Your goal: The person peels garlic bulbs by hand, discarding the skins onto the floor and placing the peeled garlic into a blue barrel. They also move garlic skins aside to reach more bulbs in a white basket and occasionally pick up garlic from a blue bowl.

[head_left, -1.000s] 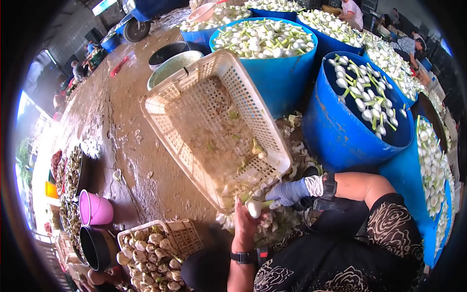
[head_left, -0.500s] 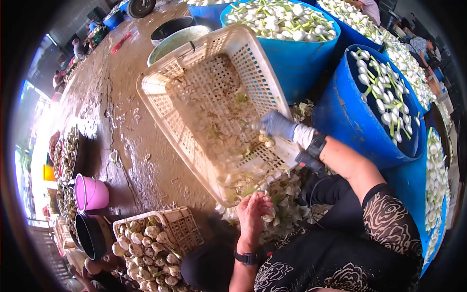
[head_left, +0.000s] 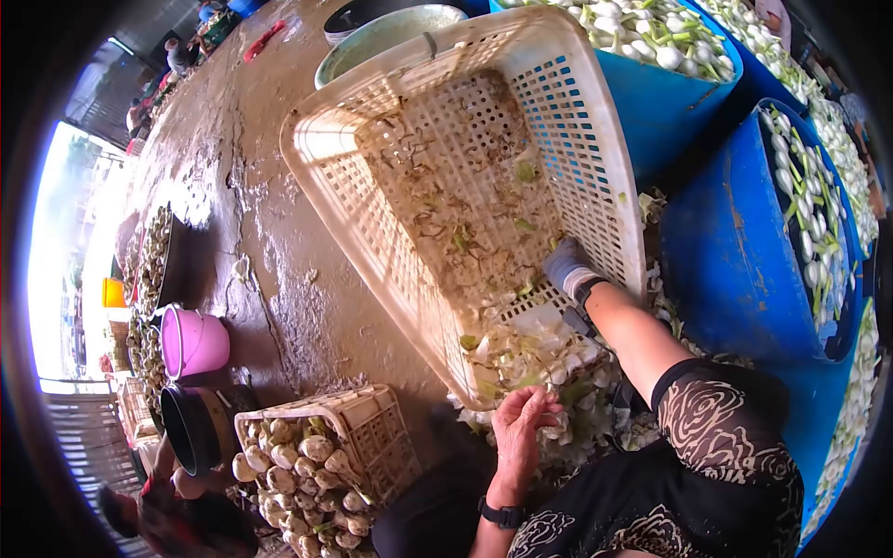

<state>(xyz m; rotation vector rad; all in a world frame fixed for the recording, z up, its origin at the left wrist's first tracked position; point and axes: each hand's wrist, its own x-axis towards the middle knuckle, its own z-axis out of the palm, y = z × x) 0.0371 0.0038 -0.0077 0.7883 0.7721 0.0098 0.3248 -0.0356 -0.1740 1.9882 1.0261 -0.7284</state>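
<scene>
A large pale plastic crate (head_left: 321, 181) is tilted in front of me, with brown skins, scraps and bits of green leaf over its slotted floor. My right hand (head_left: 565, 263), in a grey-blue glove, reaches down inside it by the right wall; the fingers are mostly hidden. Just beyond the crate's near rim is my bare left hand (head_left: 526, 423), its thumb and fingers drawn together. Pale papery peelings (head_left: 595, 386) lie around and under it, and I cannot tell what it pinches.
At lower left stands a crate of unpeeled bulbs (head_left: 307, 474), near a pink bucket (head_left: 195, 341) and a black bucket (head_left: 191, 432). Blue tubs (head_left: 735, 232) of trimmed white bulbs line the right side. A person (head_left: 186, 516) is at lower left. The floor (head_left: 279, 251) is wet.
My right hand has moved down into the crate along its right wall, its fingers going out of sight. The whole view has shifted; my left hand stays by the near rim, fingers together.
</scene>
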